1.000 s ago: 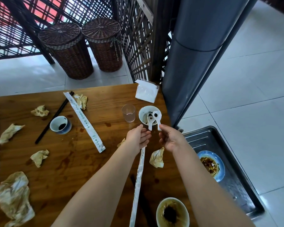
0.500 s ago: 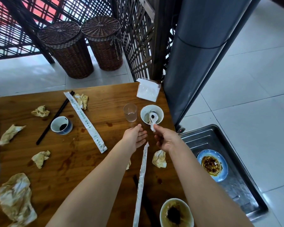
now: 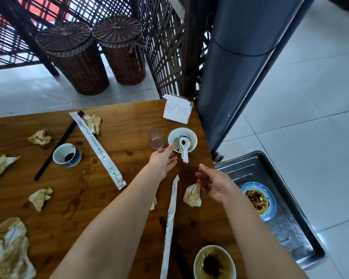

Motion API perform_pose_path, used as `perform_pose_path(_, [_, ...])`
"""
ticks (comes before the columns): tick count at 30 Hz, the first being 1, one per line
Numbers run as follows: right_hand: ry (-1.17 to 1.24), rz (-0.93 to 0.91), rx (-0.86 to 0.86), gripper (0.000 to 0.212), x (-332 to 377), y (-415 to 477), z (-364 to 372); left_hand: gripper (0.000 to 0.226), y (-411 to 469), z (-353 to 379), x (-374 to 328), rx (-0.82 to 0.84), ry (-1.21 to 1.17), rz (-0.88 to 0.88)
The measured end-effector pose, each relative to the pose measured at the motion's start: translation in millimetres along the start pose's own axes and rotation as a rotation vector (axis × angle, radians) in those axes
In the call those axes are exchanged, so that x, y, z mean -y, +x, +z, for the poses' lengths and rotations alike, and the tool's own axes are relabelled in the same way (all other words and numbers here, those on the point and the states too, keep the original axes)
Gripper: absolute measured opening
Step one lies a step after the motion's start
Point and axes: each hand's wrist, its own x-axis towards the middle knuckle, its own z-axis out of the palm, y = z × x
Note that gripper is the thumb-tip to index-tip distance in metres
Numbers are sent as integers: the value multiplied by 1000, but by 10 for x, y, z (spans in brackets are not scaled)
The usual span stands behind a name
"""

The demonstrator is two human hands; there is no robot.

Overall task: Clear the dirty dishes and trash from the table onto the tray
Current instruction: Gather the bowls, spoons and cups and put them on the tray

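A small white bowl (image 3: 191,137) stands near the table's far right corner with a white spoon (image 3: 184,147) lying in it, handle over the rim. A clear glass (image 3: 155,137) stands just left of it. My left hand (image 3: 164,160) reaches with straight fingers toward the bowl's near-left side, holding nothing. My right hand (image 3: 214,183) hovers open above the table edge, empty. A metal tray (image 3: 290,222) sits on the floor at the right with a dirty blue plate (image 3: 258,200) in it.
On the wooden table (image 3: 113,198) lie several crumpled napkins (image 3: 192,195), two paper chopstick sleeves (image 3: 170,222), black chopsticks (image 3: 57,144), a blue-white cup (image 3: 66,155), a soup bowl (image 3: 214,262) and a tissue pack (image 3: 176,110). A grey column (image 3: 240,63) stands beside the table.
My right hand put the spoons into the white bowl, let go and drew back toward the table edge. My left hand opened and moved forward toward the bowl.
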Motion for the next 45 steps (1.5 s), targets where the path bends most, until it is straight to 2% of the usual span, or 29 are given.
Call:
perform_pose_path(3, [-95,-31,39,14,-44,-58,-142,45,31,27,43,-8,-13,-10])
perform_pose_path(8, [-309,-67,122,19,-169,-167,-427,46,45,79,59,4,-11,-4])
perform_pose_path(13, [-440,-25,147,27,-415,-334,-703,47,27,124,36,14,-13,12])
perform_pose_path(22, [-421,44,158,27,-851,-555,-944,46,-98,162,40,-13,-23,53])
perform_pose_path(27, [-441,25,161,46,-930,-604,-938,44,-246,81,109,-22,44,48])
perform_pose_path(31, [-435,-7,146,27,-939,-628,-944,31,-454,-30,170,-29,87,48])
perform_pose_path(34, [-441,-28,144,24,-927,-691,-962,20,-590,-182,242,-27,130,70])
perform_pose_path(45, [-475,-92,132,27,-1059,-921,-1094,36,-985,-845,513,-56,176,70])
